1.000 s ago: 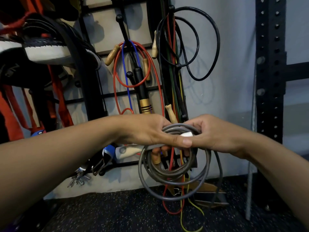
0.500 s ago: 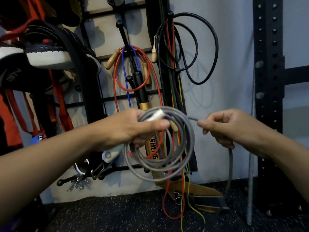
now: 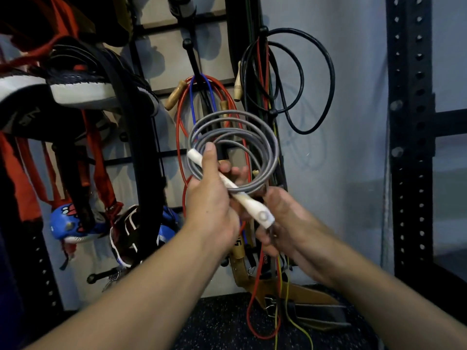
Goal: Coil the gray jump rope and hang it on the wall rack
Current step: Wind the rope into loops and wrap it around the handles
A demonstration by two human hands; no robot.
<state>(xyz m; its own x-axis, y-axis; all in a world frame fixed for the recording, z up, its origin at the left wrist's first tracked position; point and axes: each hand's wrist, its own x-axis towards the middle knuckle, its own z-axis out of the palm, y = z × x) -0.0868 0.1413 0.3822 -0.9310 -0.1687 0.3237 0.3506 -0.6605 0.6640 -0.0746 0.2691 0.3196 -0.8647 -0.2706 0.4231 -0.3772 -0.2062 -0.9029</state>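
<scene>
Nearest the camera, two bare forearms reach forward to the gray jump rope (image 3: 233, 137), which is held in the air in front of the wall rack (image 3: 161, 46). The left hand (image 3: 211, 198) has its grip closed around the rope's white handle (image 3: 232, 188) and the bottom of the coil, thumb pressed up along the handle. The right hand (image 3: 285, 218) sits just below and right of the handle's lower end; it is blurred and partly hidden, so I cannot tell whether its grip is closed on anything. The rope is wound in several round loops that stand up above the left hand. Behind the rope, on the rack, hang a red rope (image 3: 180, 127) with wooden handles, a blue rope (image 3: 192, 102) and a black rope (image 3: 326, 61). Left of the rope, shoes (image 3: 75, 89) rest on the rack. Far right of it stands a black post (image 3: 409, 147) with holes.
</scene>
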